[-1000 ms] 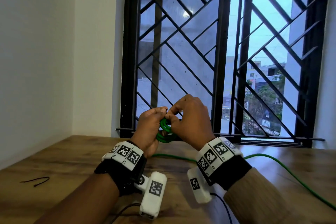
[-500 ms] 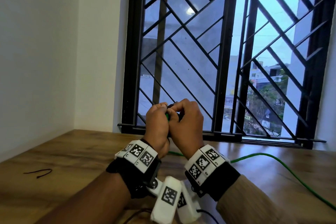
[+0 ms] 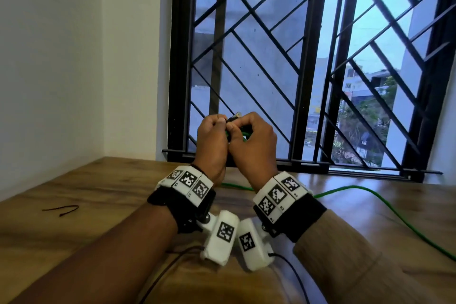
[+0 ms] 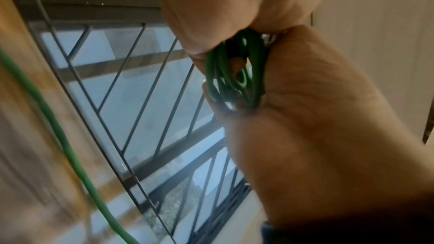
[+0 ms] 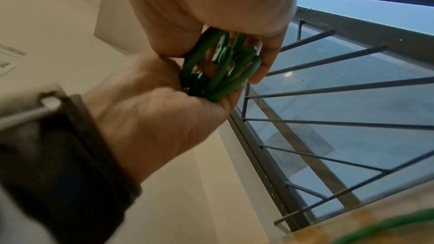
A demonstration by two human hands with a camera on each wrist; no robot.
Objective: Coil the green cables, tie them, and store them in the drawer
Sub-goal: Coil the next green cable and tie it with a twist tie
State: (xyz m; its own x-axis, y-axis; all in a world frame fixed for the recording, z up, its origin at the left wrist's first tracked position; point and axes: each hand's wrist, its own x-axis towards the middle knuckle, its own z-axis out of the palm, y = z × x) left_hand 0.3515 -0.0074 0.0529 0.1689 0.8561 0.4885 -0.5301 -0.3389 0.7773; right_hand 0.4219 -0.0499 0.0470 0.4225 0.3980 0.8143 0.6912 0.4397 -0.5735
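A small coil of green cable [image 4: 231, 73] [image 5: 218, 68] is squeezed between both hands, held up in front of the window. My left hand [image 3: 213, 142] grips the coil, and my right hand [image 3: 251, 140] curls round its other side. Thumbs and forefingers meet at the top, where a dark thin piece with a pale tip [image 3: 234, 117] sticks out. In the head view only a sliver of the green coil [image 3: 244, 134] shows between the hands. A second green cable [image 3: 370, 202] lies loose on the wooden table [image 3: 98, 192], running off to the right.
A short dark wire tie [image 3: 63, 210] lies on the table at the left. A black barred window [image 3: 308, 69] stands behind the hands and a white wall [image 3: 61, 57] to the left. Thin dark leads [image 3: 293, 276] trail from the wrist cameras.
Both hands have risen from just above the table and closed together around the coil. The coil, visible a second ago, is now almost hidden between them.
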